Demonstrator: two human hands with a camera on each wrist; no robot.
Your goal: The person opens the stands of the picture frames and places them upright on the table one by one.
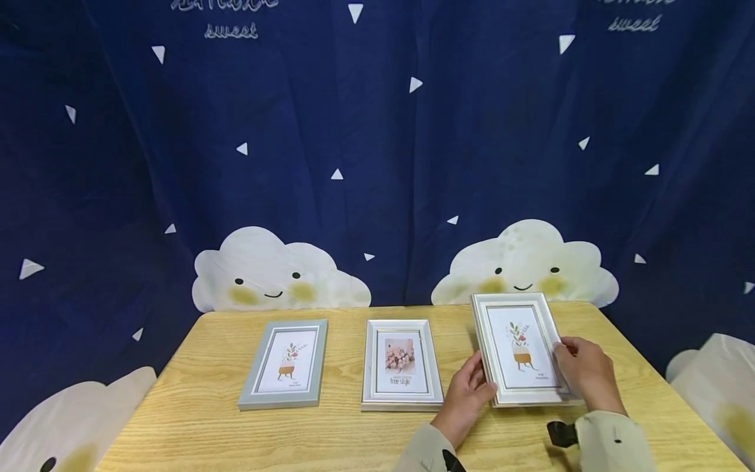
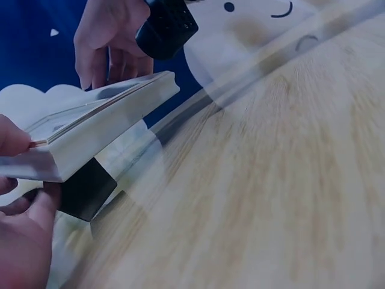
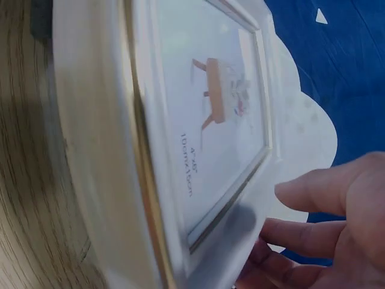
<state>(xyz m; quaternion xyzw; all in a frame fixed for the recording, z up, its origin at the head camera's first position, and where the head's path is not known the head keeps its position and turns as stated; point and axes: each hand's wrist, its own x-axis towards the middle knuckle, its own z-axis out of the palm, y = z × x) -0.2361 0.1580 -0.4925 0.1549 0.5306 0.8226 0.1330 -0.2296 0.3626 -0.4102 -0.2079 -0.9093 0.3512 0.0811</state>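
A white picture frame with a potted-plant print is held up at the right of the table, tilted with its front toward me. My left hand grips its lower left edge, thumb on the front border and fingers beneath, as the left wrist view shows. At the right edge, my right hand holds the frame between thumb and fingers; in the right wrist view its fingers go partly out of sight behind the border. Below the raised frame, a dark flat piece shows in the left wrist view.
Left of my hands, a silver-white picture frame with a flower print lies on the wooden table. Farther left lies a grey-blue picture frame. A dark blue cloth with clouds and triangles hangs behind the table.
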